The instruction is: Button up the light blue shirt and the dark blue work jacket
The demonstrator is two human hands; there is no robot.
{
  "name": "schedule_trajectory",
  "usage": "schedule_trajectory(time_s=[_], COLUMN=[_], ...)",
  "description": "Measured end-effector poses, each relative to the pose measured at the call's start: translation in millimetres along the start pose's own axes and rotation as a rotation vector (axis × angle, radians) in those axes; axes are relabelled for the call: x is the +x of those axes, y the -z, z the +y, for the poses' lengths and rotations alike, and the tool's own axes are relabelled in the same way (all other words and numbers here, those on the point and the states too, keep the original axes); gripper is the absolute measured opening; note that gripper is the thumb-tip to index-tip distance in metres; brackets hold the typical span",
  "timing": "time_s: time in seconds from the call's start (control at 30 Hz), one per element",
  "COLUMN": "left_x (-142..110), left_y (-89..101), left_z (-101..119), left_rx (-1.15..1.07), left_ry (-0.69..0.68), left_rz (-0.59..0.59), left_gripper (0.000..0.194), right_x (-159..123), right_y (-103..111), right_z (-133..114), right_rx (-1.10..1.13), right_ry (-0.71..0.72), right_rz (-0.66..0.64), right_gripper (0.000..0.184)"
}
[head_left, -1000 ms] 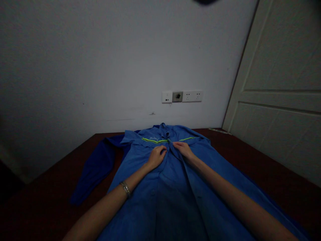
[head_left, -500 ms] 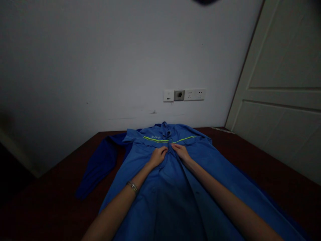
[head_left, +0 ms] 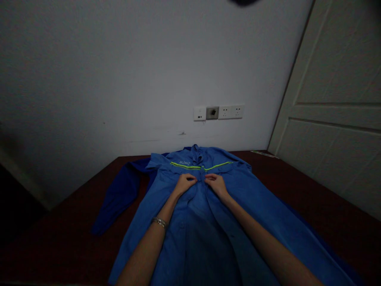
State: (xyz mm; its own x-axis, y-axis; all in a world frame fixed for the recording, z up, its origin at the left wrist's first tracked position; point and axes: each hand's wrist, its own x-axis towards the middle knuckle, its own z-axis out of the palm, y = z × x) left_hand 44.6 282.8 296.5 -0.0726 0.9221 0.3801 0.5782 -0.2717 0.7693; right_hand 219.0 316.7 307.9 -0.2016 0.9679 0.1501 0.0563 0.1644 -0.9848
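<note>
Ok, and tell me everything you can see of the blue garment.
The blue garment looks like woven cloth, creased and spread front up on the dark reddish table, its collar toward the wall. Yellow-green stripes cross the chest, with pale lettering on one side. Below the hands the front gapes open. The left hand and right hand seem to pinch its front edges. Whether the darker sleeve belongs to it is unclear.
</note>
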Motion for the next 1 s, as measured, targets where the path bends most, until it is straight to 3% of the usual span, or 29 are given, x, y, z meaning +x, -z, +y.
schedule_trajectory(time_s=[0.2, 0.33, 0.57, 1.0], left_x=[-0.7, -6.7, -16.7, -21.7], left_y=[3.1, 2.6, 1.7, -0.2], left_z=[0.7, 12.7, 30.6, 39.9], left_rx=[0.092, 0.199, 0.403, 0.562], left_ry=[-0.100, -0.113, -0.280, -0.329], left_rz=[-0.082, -0.077, -0.044, -0.057], left_gripper=[0.014, 0.014, 0.019, 0.022], right_x=[4.7, 3.4, -2.4, -3.2], right_y=[3.0, 0.8, -3.8, -6.6], right_z=[2.9, 2.2, -0.5, 0.9], right_rx=[-0.032, -0.008, 0.008, 0.009], right_ry=[0.027, 0.048, 0.134, 0.185], right_rz=[0.012, 0.011, -0.001, -0.015], right_gripper=[0.020, 0.022, 0.021, 0.020])
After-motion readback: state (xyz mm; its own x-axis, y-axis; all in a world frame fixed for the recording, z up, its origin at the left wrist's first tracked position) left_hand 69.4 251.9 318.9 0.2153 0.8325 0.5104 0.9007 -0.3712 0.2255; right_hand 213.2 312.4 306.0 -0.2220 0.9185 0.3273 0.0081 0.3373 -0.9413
